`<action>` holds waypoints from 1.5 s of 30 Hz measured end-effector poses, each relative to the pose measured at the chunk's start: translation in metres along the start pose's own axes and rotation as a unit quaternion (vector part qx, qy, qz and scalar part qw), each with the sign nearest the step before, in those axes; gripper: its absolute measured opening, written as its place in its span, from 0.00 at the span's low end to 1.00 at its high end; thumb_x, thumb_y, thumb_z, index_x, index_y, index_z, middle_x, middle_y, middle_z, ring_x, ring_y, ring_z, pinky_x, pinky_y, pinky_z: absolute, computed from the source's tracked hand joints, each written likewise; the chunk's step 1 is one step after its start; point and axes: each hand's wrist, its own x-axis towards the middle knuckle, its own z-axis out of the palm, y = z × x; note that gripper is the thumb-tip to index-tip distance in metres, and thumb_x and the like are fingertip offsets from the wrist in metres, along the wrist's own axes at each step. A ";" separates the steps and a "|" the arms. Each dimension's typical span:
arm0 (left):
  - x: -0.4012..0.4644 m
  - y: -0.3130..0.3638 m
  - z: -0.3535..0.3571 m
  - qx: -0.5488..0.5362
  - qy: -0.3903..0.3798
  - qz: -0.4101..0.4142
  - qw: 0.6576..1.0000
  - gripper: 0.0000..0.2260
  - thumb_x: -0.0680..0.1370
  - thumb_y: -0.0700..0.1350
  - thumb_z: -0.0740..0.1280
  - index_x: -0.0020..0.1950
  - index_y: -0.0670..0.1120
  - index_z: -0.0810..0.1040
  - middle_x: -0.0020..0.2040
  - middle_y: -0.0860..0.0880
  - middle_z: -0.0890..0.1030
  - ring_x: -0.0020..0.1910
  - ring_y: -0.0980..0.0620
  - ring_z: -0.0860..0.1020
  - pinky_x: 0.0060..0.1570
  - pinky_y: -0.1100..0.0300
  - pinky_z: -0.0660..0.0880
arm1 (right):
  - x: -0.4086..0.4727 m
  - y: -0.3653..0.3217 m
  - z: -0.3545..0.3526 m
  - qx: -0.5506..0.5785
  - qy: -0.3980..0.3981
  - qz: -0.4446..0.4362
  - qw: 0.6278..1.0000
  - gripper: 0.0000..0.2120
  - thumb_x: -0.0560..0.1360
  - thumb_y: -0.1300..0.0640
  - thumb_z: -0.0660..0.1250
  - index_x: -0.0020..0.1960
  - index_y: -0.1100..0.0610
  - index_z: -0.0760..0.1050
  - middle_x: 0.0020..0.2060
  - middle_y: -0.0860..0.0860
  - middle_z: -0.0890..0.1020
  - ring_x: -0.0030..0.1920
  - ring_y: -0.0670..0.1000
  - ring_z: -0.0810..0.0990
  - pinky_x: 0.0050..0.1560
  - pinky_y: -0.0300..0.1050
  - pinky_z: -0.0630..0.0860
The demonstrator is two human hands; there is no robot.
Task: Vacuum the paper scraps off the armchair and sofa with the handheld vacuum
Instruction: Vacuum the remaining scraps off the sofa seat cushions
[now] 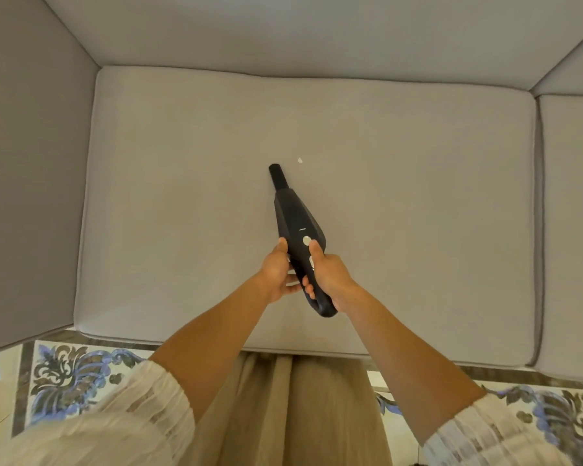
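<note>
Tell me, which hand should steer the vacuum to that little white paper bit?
Probably the right hand. It grips the handheld vacuum's handle, thumb near the button, and the paper scrap lies just right of the nozzle. The left hand only steadies the side.

Both hands hold a black handheld vacuum (298, 235) over the grey sofa cushion (401, 213): the right hand (330, 275) grips its handle, the left hand (276, 272) steadies its side. One white paper scrap (300, 160) lies just right of the nozzle tip, not touching it.
</note>
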 end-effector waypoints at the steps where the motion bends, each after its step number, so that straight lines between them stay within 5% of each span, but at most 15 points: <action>1: -0.002 -0.005 0.004 0.006 -0.004 -0.003 1.000 0.20 0.84 0.58 0.47 0.54 0.48 0.74 0.51 0.44 0.80 0.49 0.45 0.78 0.49 0.51 0.76 | -0.003 0.007 -0.003 0.004 0.007 0.001 1.000 0.31 0.81 0.37 0.51 0.47 0.64 0.76 0.30 0.56 0.77 0.27 0.52 0.75 0.31 0.44 0.75; 5: -0.007 -0.007 0.022 0.040 -0.024 -0.013 0.999 0.20 0.84 0.57 0.47 0.53 0.48 0.74 0.49 0.46 0.79 0.53 0.43 0.78 0.61 0.48 0.75 | -0.013 0.019 -0.019 0.037 0.029 0.008 0.999 0.30 0.82 0.40 0.50 0.43 0.64 0.75 0.27 0.55 0.76 0.24 0.50 0.73 0.27 0.40 0.73; 11: -0.008 0.020 0.031 0.067 -0.039 -0.004 0.997 0.20 0.84 0.57 0.48 0.50 0.46 0.74 0.48 0.45 0.79 0.51 0.44 0.78 0.60 0.48 0.74 | -0.015 -0.004 -0.029 0.079 0.038 0.016 0.996 0.30 0.82 0.40 0.49 0.41 0.63 0.75 0.27 0.55 0.75 0.23 0.50 0.72 0.25 0.38 0.72; 15: -0.010 0.031 0.018 0.081 -0.026 0.015 0.996 0.20 0.84 0.57 0.49 0.57 0.45 0.73 0.52 0.44 0.79 0.55 0.42 0.78 0.63 0.47 0.73 | -0.018 -0.021 -0.018 0.108 0.008 0.038 0.993 0.29 0.82 0.39 0.51 0.42 0.62 0.75 0.28 0.54 0.75 0.24 0.49 0.71 0.27 0.40 0.72; 26: -0.037 0.009 -0.074 0.060 -0.010 -0.009 0.998 0.19 0.84 0.57 0.50 0.49 0.46 0.73 0.47 0.44 0.79 0.44 0.45 0.79 0.50 0.52 0.76 | -0.043 -0.008 0.071 0.132 -0.029 0.074 0.988 0.29 0.81 0.38 0.52 0.43 0.63 0.76 0.27 0.54 0.74 0.23 0.48 0.70 0.25 0.38 0.71; 36: -0.050 0.003 -0.188 0.010 0.007 0.000 1.000 0.20 0.84 0.57 0.49 0.49 0.45 0.74 0.46 0.44 0.80 0.43 0.46 0.79 0.48 0.52 0.76 | -0.054 -0.020 0.176 0.091 -0.065 0.076 0.991 0.28 0.81 0.38 0.54 0.42 0.62 0.74 0.26 0.53 0.74 0.23 0.48 0.71 0.23 0.37 0.71; 45: -0.100 0.003 -0.246 0.033 -0.030 0.013 0.999 0.20 0.84 0.57 0.51 0.48 0.46 0.74 0.47 0.42 0.79 0.44 0.45 0.78 0.54 0.50 0.76 | -0.112 -0.011 0.232 0.187 -0.093 0.023 0.978 0.21 0.82 0.45 0.57 0.48 0.64 0.73 0.28 0.53 0.75 0.24 0.48 0.71 0.25 0.37 0.72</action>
